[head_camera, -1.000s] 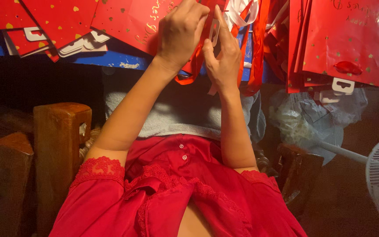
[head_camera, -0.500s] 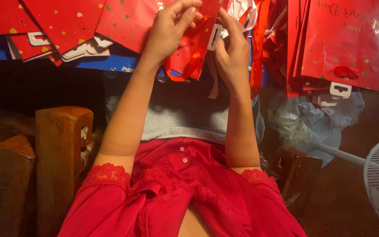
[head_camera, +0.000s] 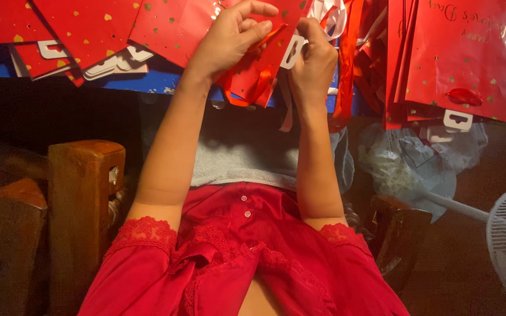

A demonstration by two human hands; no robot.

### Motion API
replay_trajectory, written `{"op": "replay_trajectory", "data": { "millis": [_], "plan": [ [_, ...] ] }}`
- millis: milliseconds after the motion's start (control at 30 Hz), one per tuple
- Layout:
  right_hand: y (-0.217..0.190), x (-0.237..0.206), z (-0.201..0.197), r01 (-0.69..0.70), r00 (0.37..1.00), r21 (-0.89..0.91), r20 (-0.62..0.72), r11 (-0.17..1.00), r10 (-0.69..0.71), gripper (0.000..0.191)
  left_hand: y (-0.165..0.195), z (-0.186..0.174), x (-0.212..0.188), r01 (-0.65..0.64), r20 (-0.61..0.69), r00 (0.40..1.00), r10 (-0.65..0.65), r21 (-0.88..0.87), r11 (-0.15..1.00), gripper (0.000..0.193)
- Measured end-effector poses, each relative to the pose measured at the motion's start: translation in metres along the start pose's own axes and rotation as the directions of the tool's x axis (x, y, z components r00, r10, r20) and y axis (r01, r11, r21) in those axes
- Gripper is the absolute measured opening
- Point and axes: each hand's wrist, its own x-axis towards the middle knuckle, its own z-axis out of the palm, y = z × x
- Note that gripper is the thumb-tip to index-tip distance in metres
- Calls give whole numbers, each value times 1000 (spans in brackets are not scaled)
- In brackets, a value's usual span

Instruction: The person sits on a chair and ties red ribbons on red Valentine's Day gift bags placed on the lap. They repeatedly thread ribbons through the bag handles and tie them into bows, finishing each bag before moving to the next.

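We are looking through one camera only, riding on the person's head and tilting steeply down along the chest and both forearms. It is sitting close, so the red blouse [head_camera: 247,263] is filling the bottom edge and the blue table edge [head_camera: 165,79] is running across the top. No second view is sharing this scene.

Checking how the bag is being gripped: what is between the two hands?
In the head view, a white hang tab on the red gift bag sits between left hand and right hand.
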Motion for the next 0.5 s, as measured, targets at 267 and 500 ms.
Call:
{"op": "replay_trajectory", "data": {
  "millis": [267, 500],
  "plan": [
    [0, -5, 0, 33, 999, 101, -35, 994, -29, 20, 0, -9, -7, 78, 150, 986, -66, -76, 994, 57],
    [6, -2, -1, 2, 991, 151, -135, 989, 19, 9, -10, -14, -10, 81, 143, 987, -70, -71, 994, 57]
  ]
}}
